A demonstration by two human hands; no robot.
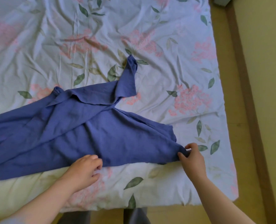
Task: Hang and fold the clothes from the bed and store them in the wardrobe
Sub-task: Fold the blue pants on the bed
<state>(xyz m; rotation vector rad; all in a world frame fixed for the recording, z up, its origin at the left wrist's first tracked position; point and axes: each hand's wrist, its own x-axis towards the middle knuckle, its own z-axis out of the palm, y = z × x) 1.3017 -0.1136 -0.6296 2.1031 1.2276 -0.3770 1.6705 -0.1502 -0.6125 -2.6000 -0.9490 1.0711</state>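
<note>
Blue garment (88, 131); pink-and-green floral bedsheet (166, 38)

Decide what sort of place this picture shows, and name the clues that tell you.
Probably a bedroom: a rumpled floral bedsheet, a blue garment laid on it, one corner pinched by the right hand, and a brown bed frame along the sheet's edge.

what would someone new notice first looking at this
A blue garment sprawls crumpled across the floral bedsheet, running off the left of the picture. Both hands hold its near edge: the left hand mid-hem, the right hand pinching the right corner.
</note>
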